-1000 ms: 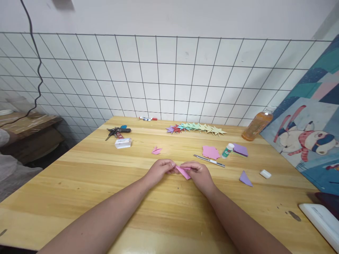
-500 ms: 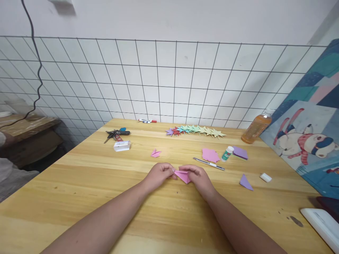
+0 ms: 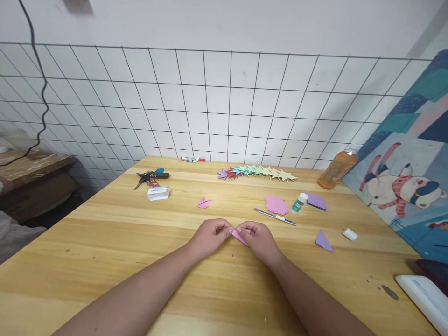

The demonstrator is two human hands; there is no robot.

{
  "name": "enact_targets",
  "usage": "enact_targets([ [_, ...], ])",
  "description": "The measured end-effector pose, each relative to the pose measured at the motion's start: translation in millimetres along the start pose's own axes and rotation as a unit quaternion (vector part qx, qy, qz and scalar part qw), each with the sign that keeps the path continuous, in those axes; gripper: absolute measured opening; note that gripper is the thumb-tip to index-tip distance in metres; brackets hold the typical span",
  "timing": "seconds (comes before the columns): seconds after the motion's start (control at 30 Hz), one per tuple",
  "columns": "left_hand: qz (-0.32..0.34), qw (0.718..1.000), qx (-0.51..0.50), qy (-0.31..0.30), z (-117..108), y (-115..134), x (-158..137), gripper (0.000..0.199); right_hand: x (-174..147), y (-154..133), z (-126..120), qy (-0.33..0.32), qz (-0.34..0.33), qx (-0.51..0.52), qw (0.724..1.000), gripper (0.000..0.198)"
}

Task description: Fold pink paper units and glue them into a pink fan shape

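Between my hands is a small folded piece of pink paper [image 3: 241, 236], partly hidden by my fingers. My left hand [image 3: 214, 235] pinches its left corner between thumb and fingertips. My right hand [image 3: 259, 240] grips it from the right, thumb on top, close to the left thumb. Beyond my left hand lies a folded pink paper piece [image 3: 204, 202] with pointed ends. Past my right hand are a stack of pink paper [image 3: 277, 205] and a slim craft knife [image 3: 275, 216].
A glue stick [image 3: 300, 203], purple paper squares [image 3: 316, 201], a purple folded triangle [image 3: 324, 241] and an eraser [image 3: 350, 234] lie at right. Folded paper stars [image 3: 257, 171], a marker [image 3: 193, 159] and a drink bottle [image 3: 338, 168] stand farther back. Keys [image 3: 153, 176] and a small box [image 3: 158, 192] lie left.
My right hand has shifted left on the pink paper, its thumb now on top near the left thumb. Less of the paper shows. The view has turned slightly.
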State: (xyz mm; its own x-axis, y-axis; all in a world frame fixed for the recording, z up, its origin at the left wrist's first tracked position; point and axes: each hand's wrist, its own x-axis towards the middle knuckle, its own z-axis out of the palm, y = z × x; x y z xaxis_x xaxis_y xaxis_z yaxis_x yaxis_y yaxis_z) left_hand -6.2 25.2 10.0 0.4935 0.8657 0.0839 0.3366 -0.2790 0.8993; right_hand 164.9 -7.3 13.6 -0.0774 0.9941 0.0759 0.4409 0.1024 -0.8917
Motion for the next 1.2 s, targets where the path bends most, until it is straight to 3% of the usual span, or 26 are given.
enact_targets([
  [0.17,0.000,1.000,0.021,0.001,0.3,0.8,-0.4,0.025,-1.2,-1.0,0.3,-0.001,-0.016,-0.020,1.000,0.023],
  [0.47,0.012,0.998,0.045,0.031,2.3,3.4,-2.1,0.025,1.3,7.2,-3.4,0.023,0.014,0.000,1.000,0.024],
  [1.2,0.046,0.991,0.122,0.009,1.9,6.9,-4.6,0.020,-1.0,3.9,1.0,0.023,-0.014,-0.047,0.998,0.015],
])
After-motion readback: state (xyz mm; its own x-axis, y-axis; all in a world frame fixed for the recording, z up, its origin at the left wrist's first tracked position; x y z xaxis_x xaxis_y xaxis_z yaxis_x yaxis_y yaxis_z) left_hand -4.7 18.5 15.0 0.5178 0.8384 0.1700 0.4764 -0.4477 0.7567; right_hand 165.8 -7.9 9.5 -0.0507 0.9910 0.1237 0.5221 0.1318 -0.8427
